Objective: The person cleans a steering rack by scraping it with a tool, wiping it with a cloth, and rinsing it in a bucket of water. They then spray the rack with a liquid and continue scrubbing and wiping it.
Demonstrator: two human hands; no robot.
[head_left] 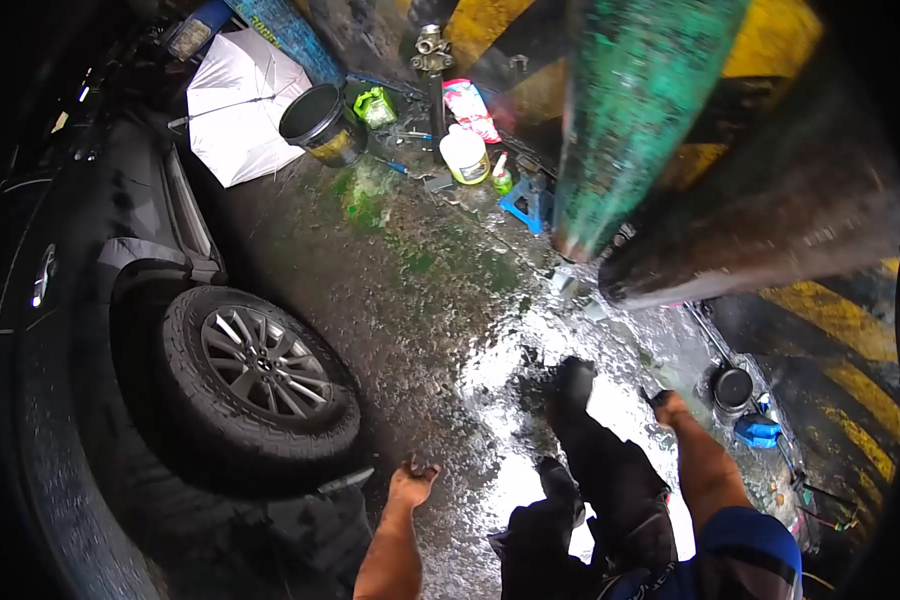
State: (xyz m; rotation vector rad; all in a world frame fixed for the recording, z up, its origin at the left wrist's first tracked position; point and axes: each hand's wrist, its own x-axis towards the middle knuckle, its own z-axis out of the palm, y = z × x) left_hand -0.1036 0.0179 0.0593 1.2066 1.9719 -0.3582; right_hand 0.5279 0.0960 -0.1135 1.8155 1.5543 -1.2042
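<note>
The left hand (pixel 413 483) — grip released, apparently empty — hangs near the alloy wheel (pixel 266 360), perhaps for balance; the right hand's (pixel 669 408) grip I cannot tell.

open white umbrella (pixel 235 130), black bucket (pixel 324 128), green cylinder (pixel 638 110)

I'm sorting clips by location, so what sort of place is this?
Probably a car-wash bay or garage: a dark car stands on a wet floor, with a black bucket and a white tub nearby.
</note>
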